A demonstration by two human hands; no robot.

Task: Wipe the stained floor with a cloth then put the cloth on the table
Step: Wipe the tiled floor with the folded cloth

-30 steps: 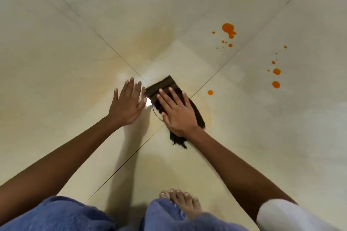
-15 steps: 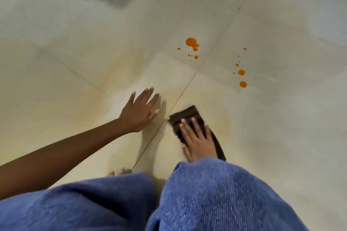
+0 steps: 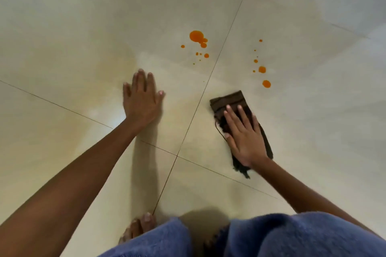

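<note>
The cloth (image 3: 227, 100) has slid right, one spot wiped away
Right hand (image 3: 244, 137) presses it flat-fingered; left hand (image 3: 142, 98) braces spread on the floor (image 3: 83, 48); drops (image 3: 196, 36) remain.

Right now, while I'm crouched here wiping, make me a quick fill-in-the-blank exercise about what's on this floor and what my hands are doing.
1. The cloth under the right hand is dark ____.
2. The left hand lies flat on the floor, holding ____.
3. The unwiped spots are ____ in colour.
4. The spots form ____ clusters, one on each side of the long grout line.

Missing words: brown; nothing; orange; two.
</note>
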